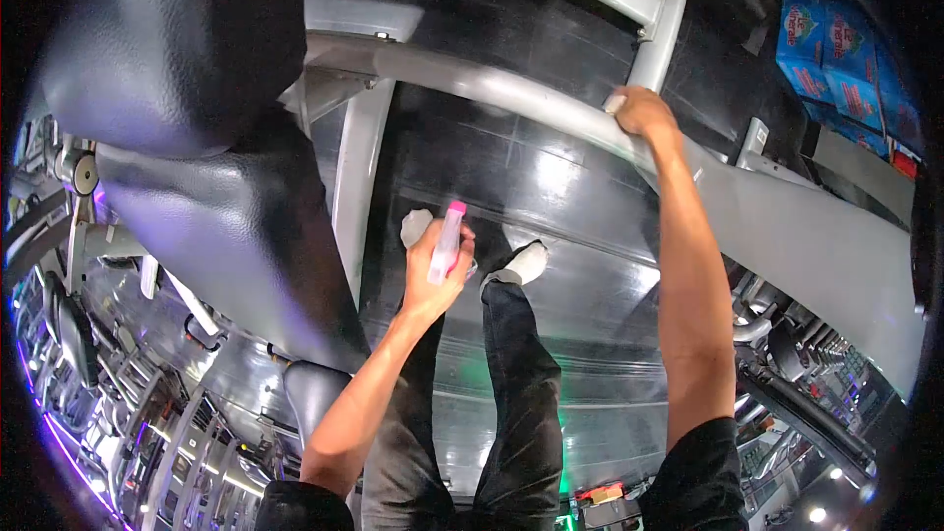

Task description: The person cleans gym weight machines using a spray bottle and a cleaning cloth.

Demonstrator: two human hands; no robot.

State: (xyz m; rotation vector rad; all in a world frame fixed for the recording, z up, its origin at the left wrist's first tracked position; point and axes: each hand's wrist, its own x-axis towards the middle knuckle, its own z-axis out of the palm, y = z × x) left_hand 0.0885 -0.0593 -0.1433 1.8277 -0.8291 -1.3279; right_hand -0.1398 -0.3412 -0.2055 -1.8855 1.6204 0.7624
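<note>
My left hand (433,270) is closed around a spray bottle with a pink nozzle and a pale, see-through trigger head (447,248). It is held above the floor in front of my feet; the bottle's body is mostly hidden by the hand. My right hand (646,113) is closed and presses against the grey metal frame (492,88) of a gym machine, where a curved tube meets an upright. A small pale wad, which looks like a folded cloth (615,102), sticks out from its fingers.
Black padded cushions (206,206) of the machine stand close on the left. A wide grey frame part (806,236) runs along the right. Blue printed packs (836,59) are stacked at the upper right. Other gym equipment (147,413) fills the lower left. Dark tiles (560,172) cover the floor.
</note>
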